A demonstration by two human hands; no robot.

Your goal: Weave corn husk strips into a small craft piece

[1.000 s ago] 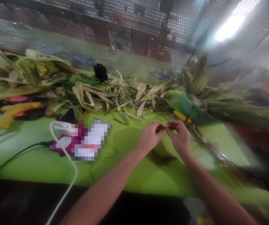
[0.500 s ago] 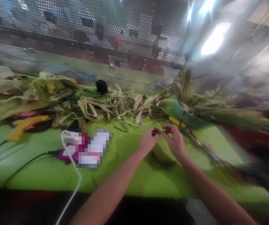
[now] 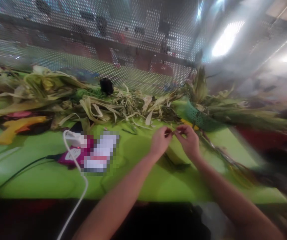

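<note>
Over the green table (image 3: 131, 180), my left hand (image 3: 160, 141) and my right hand (image 3: 189, 141) are close together, fingertips nearly meeting. Both are closed in a pinch on a small pale strip (image 3: 171, 126), whose tip pokes up between them; its kind is too small to tell. Below the hands lies a dark green leaf-like piece (image 3: 177, 163). Beyond them a heap of dried corn husks (image 3: 133, 105) stretches along the back. A green perforated piece (image 3: 199, 116) and something yellow (image 3: 188, 123) lie just past my right hand.
At left are a yellow glue gun (image 3: 21, 128), a magenta power strip (image 3: 70, 156) with a white cable (image 3: 83, 190), and a blurred-out phone (image 3: 102, 151). What look like scissors (image 3: 220, 156) lie at right. A perforated metal screen (image 3: 138, 60) stands behind the husks.
The whole view has shifted slightly, with the table appearing higher. Both hands stay pinched together; the pale strip between the fingertips now points more upright.
</note>
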